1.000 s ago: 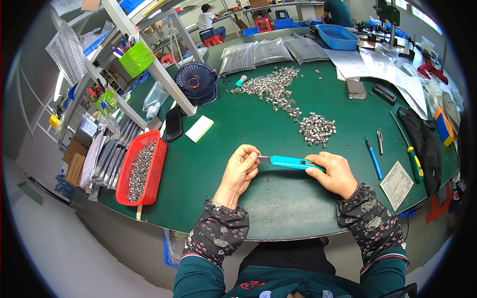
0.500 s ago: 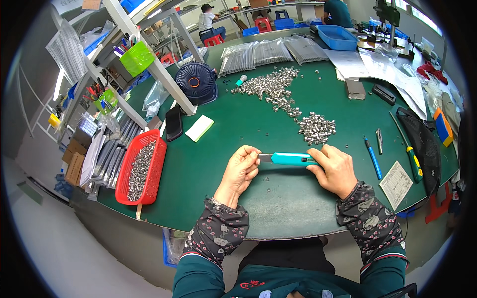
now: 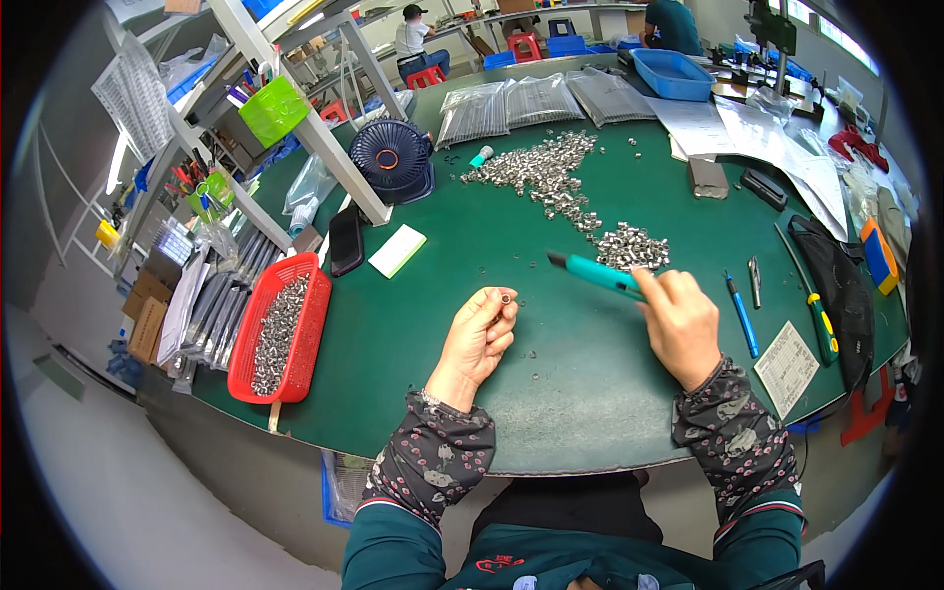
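My left hand (image 3: 476, 339) is closed, pinching a small round metal sleeve (image 3: 505, 300) between thumb and forefinger, its open end facing up. My right hand (image 3: 682, 323) grips a teal utility knife (image 3: 602, 274) by its rear end. Its dark tip points left, raised and apart from my left hand. Beyond the knife lies a small heap of metal sleeves (image 3: 629, 244), partly hidden by the knife and hand. A larger spread of the same sleeves (image 3: 541, 172) reaches farther back on the green table (image 3: 442, 261). Several tiny scraps lie near my left hand.
A red basket (image 3: 318, 329) of small metal parts stands left, near a phone (image 3: 346, 241), pale notepad (image 3: 397, 252) and dark fan (image 3: 390, 162). On the right lie a blue pen (image 3: 741, 315), a yellow-green handled tool (image 3: 822, 329) and a paper slip (image 3: 786, 370). Bagged tubes (image 3: 541, 101) lie behind.
The knife has come away from my left hand, with my right hand moving right and its tip swinging up. The sleeve in my left fingers now shows its open end.
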The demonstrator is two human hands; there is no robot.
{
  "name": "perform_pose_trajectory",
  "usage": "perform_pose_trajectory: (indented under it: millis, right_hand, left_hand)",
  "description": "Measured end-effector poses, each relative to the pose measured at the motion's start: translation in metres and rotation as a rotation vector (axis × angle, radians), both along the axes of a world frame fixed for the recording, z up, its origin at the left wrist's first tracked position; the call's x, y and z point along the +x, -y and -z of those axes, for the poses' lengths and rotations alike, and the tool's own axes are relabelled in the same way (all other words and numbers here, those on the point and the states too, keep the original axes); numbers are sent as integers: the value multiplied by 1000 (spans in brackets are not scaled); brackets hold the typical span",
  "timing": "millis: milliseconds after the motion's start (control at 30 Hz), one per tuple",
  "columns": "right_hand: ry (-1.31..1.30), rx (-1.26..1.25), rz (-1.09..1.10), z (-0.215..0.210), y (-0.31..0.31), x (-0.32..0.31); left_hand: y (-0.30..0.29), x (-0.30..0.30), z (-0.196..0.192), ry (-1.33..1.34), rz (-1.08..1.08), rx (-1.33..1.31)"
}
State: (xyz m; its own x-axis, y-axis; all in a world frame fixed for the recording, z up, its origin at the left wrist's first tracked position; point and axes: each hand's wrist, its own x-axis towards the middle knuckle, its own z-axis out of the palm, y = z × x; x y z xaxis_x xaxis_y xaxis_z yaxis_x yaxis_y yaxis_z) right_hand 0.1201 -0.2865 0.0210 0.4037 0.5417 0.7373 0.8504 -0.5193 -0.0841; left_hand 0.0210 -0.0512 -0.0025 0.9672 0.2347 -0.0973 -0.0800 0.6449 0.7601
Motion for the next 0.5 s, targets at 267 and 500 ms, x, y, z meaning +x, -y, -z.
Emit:
perform_pose_trajectory:
  millis: [267,500]
  right_hand:
    - [-121,-67,-48,3,2,2]
    - [-480,98,-174,8,4,-2]
  left_hand:
    - [-3,2,3,51,13,-10]
    - [-4,3,5,77,47,9]
